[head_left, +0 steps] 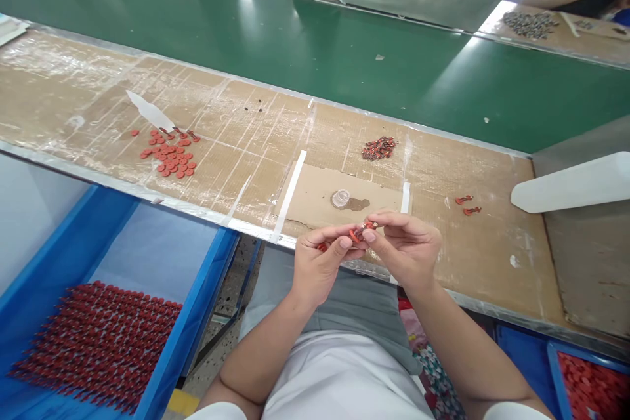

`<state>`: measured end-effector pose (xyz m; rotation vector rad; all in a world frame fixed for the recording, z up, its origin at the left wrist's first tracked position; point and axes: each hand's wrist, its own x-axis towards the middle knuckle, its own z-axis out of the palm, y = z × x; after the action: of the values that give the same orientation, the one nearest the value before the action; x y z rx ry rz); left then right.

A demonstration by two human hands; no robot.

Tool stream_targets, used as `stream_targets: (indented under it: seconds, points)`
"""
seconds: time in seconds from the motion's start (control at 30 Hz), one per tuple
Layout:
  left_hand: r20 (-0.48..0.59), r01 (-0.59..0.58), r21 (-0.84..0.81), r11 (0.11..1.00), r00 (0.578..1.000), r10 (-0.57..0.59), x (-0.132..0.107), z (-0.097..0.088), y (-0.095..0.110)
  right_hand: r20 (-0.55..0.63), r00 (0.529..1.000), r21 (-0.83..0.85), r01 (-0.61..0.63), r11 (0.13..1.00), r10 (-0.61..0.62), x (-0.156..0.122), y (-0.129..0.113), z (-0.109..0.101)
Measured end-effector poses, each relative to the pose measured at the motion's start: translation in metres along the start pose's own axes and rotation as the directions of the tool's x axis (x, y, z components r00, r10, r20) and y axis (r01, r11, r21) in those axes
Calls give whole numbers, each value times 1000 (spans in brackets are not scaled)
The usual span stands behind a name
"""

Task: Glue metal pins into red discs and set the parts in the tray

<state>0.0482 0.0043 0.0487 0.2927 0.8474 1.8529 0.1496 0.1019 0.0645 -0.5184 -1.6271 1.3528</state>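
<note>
- While my hands are raised over the near edge of the tape-scarred, cardboard-topped bench, my left grip and right grip are both closed in a fingertip pinch on one small orange-red part.
- Step in hand, by my judgement: close two-handed handling of this single piece. The hold calls for a steady, light pinch, as the piece is small and my fingers partly cover it.
- Orientation: its long axis lies roughly across my body, tilted, with one end rising toward my right grip and the other dropping toward my left. Its exact shape is too small and too hidden to confirm.
- Location: it is held clear between my fingertips, just in front of a flat tan cardboard pad.
- Nearby: a clear round cup stands on the pad. A pile of flat red discs lies to the left, a dark-and-red cluster of parts lies ahead, and two loose red pieces lie to the right.
- Below left: a blue tray carries dense rows of red parts.
</note>
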Motion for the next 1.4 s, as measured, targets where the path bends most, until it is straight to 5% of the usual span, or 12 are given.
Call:
stream_targets:
  seconds: [0.9,1.4]
  points:
    - [-102,-22,60,998,994,28,-2,1,-6,63,998,-7,-26,1000,27,0,-3,1]
    - [-29,-39,115,993,999,43,-4,0,-7,131,991,63,-44,997,35,3,-8,-6]
